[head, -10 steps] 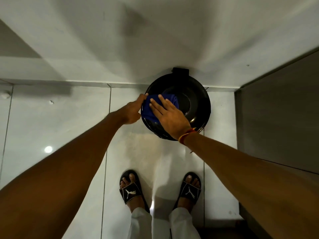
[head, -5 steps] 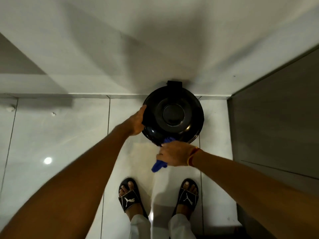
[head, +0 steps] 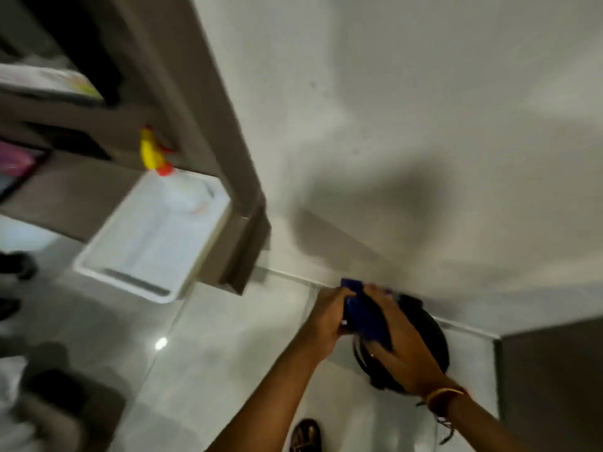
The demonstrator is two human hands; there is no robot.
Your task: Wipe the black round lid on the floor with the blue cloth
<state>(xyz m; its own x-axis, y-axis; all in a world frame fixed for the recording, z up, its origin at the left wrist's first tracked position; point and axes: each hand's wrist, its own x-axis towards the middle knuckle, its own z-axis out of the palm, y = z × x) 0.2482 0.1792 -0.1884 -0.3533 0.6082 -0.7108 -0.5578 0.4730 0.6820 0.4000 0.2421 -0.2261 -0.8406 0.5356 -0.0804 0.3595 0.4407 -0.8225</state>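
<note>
- The black round lid (head: pixel 434 334) sits on the pale tiled floor (head: pixel 228 370) at about 4 o'clock in the view, hard against the foot of the white wall (head: pixel 424 125); much of it is hidden behind the hands, and the picture is blurred by motion.
- The blue cloth (head: pixel 365 318) lies bunched over the lid's 10 o'clock edge, held between both hands.
- The left hand (head: pixel 326 318) is curled closed on the cloth's left side, at the lid's 9 o'clock.
- The right hand (head: pixel 401 350) lies over the lid with fingers pressed on the cloth, gripping it; a red and yellow thread band (head: pixel 443 394) circles its wrist.
- A sandalled foot (head: pixel 305 435) shows at 6 o'clock, on the floor below the lid.
- At 9 o'clock from the lid, well apart, a white tray (head: pixel 146 243) is tilted against a grey-brown shelf unit (head: pixel 195 93).
- A yellow and red toy (head: pixel 153 154) is just above the tray, at the shelf unit.
</note>
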